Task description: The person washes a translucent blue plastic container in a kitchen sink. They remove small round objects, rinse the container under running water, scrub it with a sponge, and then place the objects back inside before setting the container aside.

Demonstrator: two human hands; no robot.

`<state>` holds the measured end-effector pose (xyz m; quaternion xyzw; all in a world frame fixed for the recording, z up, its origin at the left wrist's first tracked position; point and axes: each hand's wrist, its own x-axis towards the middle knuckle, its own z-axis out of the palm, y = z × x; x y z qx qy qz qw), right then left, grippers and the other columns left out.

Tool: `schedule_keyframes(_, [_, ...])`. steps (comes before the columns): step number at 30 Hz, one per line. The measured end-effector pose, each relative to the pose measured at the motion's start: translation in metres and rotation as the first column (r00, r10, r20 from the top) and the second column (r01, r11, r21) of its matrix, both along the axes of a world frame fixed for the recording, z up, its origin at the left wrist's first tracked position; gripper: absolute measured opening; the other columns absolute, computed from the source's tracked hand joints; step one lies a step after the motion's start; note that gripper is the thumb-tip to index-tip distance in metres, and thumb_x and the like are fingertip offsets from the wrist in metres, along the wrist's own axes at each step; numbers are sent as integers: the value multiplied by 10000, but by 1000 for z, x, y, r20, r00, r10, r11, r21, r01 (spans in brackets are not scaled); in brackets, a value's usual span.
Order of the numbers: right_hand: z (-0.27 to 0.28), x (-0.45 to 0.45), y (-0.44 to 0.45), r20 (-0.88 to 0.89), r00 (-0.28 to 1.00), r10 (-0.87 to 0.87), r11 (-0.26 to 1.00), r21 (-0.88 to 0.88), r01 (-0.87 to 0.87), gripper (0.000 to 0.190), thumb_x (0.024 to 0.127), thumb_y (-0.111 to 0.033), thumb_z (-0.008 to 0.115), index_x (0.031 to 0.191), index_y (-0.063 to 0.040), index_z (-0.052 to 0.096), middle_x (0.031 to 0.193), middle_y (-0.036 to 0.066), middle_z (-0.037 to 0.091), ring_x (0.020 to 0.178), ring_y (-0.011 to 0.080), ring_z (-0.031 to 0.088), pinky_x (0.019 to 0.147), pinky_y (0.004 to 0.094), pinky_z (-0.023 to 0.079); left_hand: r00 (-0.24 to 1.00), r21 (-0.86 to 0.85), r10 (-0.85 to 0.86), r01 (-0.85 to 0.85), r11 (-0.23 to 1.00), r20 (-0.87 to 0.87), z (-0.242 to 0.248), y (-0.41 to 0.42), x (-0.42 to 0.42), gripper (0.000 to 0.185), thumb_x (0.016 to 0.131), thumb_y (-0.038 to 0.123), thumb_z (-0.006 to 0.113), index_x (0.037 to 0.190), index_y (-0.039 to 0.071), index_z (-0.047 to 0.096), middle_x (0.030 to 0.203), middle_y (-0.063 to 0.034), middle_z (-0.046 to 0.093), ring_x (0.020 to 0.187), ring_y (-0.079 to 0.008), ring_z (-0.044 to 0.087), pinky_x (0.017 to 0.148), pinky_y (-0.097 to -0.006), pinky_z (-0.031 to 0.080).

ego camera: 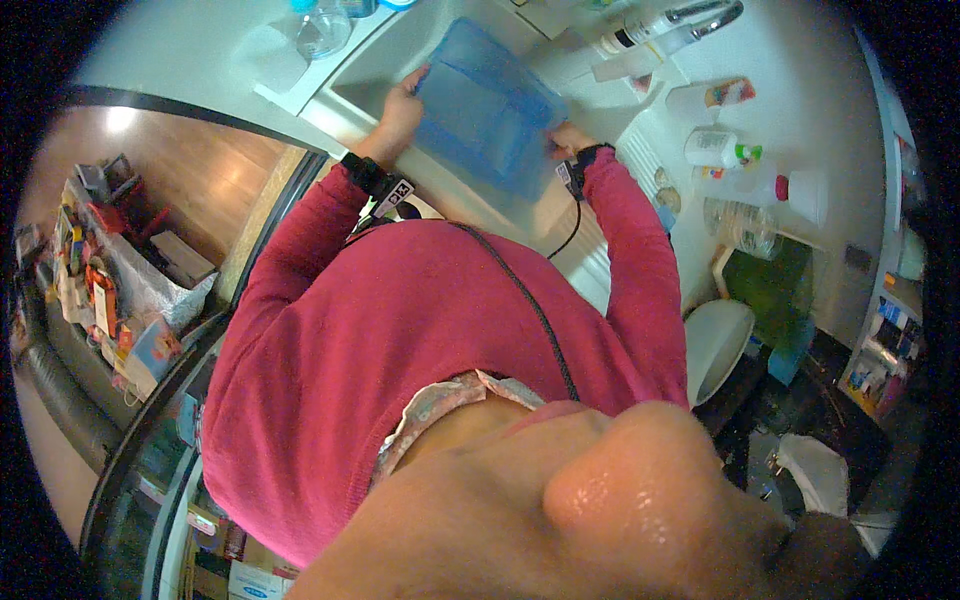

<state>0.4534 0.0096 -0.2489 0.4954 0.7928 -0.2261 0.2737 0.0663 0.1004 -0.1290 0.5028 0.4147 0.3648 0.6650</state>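
Both hands hold a blue translucent plastic container, tilted over a pale sink basin. My left hand grips its left edge, with the thumb side near the upper corner. At the right edge, my right hand closes on the rim, its fingers partly hidden by the container. Each wrist wears a black strap with a small device. The container's surface is blurred, so I cannot tell whether anything lies in it.
A chrome-spouted faucet stands beyond the basin to the right. Along the right counter are a white bottle with a green cap and a clear plastic container. A clear bottle with a blue cap stands at upper left. A cable hangs across my front.
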Motion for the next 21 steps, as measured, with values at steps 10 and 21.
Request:
schedule_keyframes(10, [131,-45,-66,-473,173,-864,176,37,984,247,826,-150,555,997,28,538,745,113,585,621,190,575,521,317,472,981,-250,93,-49,967,167,-11,7,3,642,742,-178,304,1324,2,503,1241,-86,577,1083,-190,556,972,-275,416])
schedule_keyframes(21, [257,-114,-110,-769,-201,-607,-115,-165,980,142,824,-124,581,915,-31,524,734,25,534,576,104,504,464,262,436,965,-317,-167,226,921,203,2,21,-9,439,855,-69,505,1272,52,567,1110,-44,625,903,-151,577,747,-277,495])
